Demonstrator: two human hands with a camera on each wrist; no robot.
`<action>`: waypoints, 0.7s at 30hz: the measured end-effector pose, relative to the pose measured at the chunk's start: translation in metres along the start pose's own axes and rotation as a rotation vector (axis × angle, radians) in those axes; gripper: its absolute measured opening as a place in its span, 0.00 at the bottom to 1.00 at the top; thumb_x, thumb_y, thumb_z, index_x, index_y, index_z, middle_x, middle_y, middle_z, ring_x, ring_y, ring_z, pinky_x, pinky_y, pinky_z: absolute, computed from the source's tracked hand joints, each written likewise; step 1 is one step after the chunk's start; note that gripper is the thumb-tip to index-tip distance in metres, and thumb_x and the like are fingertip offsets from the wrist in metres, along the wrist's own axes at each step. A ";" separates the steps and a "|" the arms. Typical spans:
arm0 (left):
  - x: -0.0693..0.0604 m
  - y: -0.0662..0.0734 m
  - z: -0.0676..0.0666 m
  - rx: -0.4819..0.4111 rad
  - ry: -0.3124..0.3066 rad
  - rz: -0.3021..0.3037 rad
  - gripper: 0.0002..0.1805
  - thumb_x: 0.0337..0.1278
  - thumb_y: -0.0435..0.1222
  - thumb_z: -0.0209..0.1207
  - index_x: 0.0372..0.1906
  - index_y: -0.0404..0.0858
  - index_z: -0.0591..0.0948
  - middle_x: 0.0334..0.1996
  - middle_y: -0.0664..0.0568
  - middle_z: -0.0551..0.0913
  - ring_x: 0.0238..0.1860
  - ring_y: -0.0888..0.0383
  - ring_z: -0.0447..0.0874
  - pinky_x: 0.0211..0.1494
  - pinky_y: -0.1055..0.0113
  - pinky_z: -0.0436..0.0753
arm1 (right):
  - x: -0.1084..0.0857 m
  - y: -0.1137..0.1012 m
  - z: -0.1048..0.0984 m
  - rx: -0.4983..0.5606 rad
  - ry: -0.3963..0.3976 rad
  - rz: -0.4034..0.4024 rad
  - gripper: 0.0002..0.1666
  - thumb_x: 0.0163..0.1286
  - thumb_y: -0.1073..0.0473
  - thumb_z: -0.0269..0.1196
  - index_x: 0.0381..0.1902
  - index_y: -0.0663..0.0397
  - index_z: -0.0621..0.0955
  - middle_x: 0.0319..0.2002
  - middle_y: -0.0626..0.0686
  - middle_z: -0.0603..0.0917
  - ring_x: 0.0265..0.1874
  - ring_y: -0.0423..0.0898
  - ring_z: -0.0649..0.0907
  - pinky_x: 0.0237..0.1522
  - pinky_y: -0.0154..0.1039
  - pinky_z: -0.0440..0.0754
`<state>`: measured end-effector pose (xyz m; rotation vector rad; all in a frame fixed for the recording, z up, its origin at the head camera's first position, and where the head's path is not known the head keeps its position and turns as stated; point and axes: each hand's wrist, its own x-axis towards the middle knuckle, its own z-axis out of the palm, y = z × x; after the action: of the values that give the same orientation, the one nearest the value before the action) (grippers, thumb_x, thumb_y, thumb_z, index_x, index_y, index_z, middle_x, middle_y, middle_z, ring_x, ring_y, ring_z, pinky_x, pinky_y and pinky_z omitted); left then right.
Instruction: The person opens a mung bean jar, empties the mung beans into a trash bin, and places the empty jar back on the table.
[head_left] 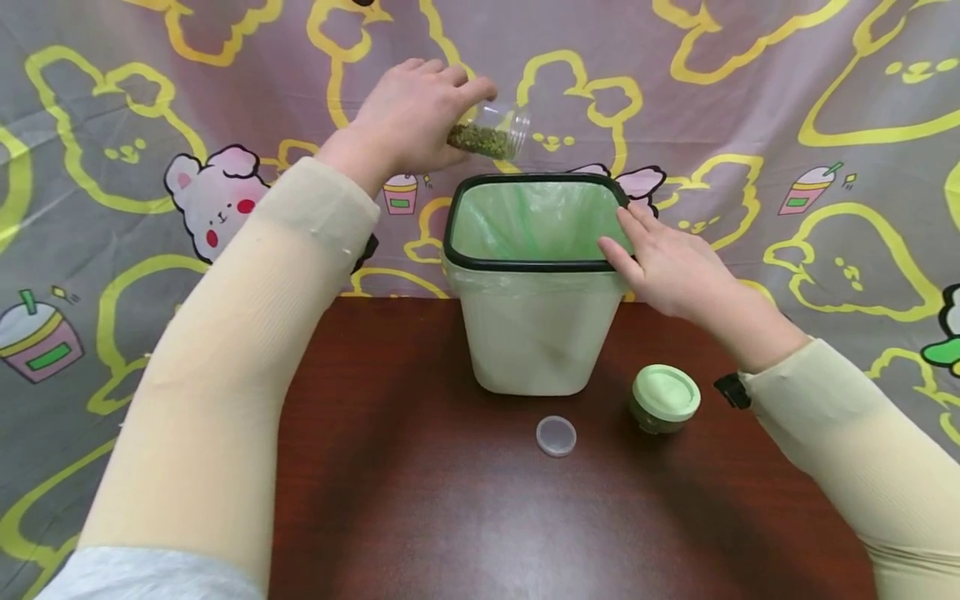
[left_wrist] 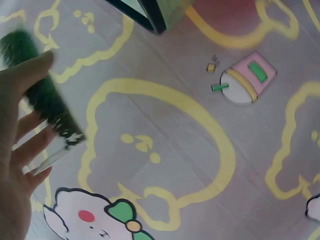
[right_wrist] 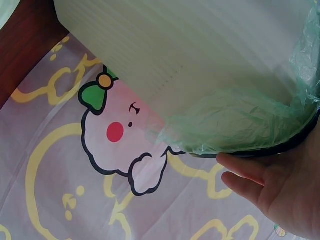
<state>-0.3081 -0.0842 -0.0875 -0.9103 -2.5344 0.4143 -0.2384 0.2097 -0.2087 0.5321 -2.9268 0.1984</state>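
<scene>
My left hand (head_left: 416,117) grips a clear jar (head_left: 504,121) by its base end. The jar lies nearly on its side above the bin's back left rim, its mouth toward the right. Green dried flakes (head_left: 483,140) lie along its lower side; in the left wrist view the jar (left_wrist: 47,107) looks dark green and a little blurred. A pale bin (head_left: 536,333) with a black rim and a green bag (head_left: 517,221) inside stands upright. On the bin's right rim rests my right hand (head_left: 678,262), fingers fairly straight. The right wrist view has this hand (right_wrist: 280,185) touching the rim.
A small clear round lid (head_left: 556,436) lies on the dark wooden table (head_left: 450,517) before the bin. To its right stands a short jar with a pale green lid (head_left: 666,392). A patterned curtain (head_left: 247,108) hangs close behind the bin.
</scene>
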 end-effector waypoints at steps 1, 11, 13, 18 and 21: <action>0.000 0.001 0.000 0.005 -0.010 0.002 0.35 0.60 0.43 0.62 0.69 0.41 0.64 0.59 0.39 0.72 0.60 0.39 0.68 0.66 0.46 0.62 | 0.000 0.000 0.000 -0.001 0.000 0.000 0.46 0.76 0.34 0.30 0.75 0.66 0.52 0.74 0.67 0.49 0.71 0.65 0.55 0.62 0.64 0.59; 0.000 0.001 0.001 -0.005 -0.064 -0.029 0.35 0.60 0.44 0.61 0.70 0.43 0.63 0.60 0.40 0.71 0.61 0.40 0.68 0.64 0.43 0.65 | 0.000 0.000 0.001 -0.003 0.000 0.002 0.46 0.76 0.34 0.29 0.75 0.65 0.52 0.74 0.67 0.49 0.71 0.65 0.55 0.61 0.66 0.59; 0.000 0.001 0.002 -0.008 -0.062 -0.030 0.35 0.60 0.44 0.61 0.70 0.42 0.63 0.60 0.40 0.71 0.61 0.40 0.69 0.63 0.43 0.65 | 0.000 0.000 0.001 -0.005 0.003 0.003 0.46 0.76 0.34 0.29 0.75 0.65 0.52 0.74 0.66 0.49 0.71 0.65 0.55 0.61 0.66 0.60; 0.001 -0.001 0.001 -0.011 -0.050 -0.032 0.36 0.60 0.44 0.61 0.70 0.41 0.63 0.61 0.39 0.71 0.60 0.39 0.69 0.64 0.44 0.65 | 0.001 0.000 0.001 -0.007 0.010 -0.003 0.46 0.76 0.34 0.29 0.75 0.66 0.52 0.74 0.67 0.50 0.71 0.65 0.56 0.60 0.66 0.60; 0.001 0.000 0.001 -0.010 -0.059 -0.034 0.35 0.59 0.44 0.61 0.70 0.41 0.63 0.60 0.39 0.71 0.59 0.39 0.69 0.62 0.43 0.66 | 0.001 0.000 0.001 -0.010 0.013 -0.004 0.46 0.77 0.34 0.29 0.75 0.66 0.52 0.74 0.67 0.50 0.71 0.65 0.56 0.60 0.66 0.61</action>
<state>-0.3092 -0.0841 -0.0882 -0.8702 -2.6040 0.4243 -0.2399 0.2094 -0.2098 0.5337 -2.9120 0.1859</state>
